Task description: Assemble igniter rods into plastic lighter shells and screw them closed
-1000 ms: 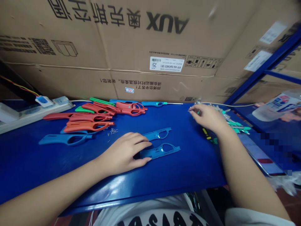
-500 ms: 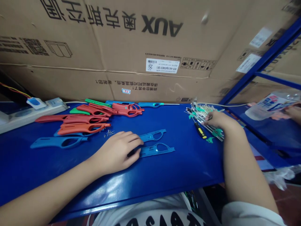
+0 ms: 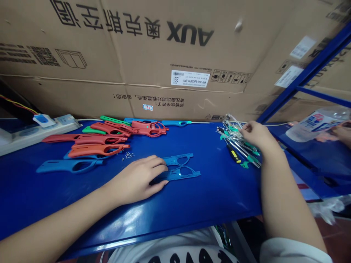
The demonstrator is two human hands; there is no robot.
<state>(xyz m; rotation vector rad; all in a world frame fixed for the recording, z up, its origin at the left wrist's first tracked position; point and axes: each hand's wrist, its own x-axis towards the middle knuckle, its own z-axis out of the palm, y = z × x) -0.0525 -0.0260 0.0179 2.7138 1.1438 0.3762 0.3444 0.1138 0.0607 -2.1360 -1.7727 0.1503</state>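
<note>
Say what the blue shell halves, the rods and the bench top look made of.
The blue shell halves under the left hand: moulded plastic by the look, matte, cut-out loops. The rods at the right hand: probably metal, shiny silver, green plastic-looking ends. The bench top: likely painted sheet metal, glossy blue with reflections.

Even overhead light, fairly bright, glossy blue worktop (image 3: 208, 190) throws glare streaks along its near edge, soft shadows under the hands, wide-angle bending at edges, slight blur far right.
</note>
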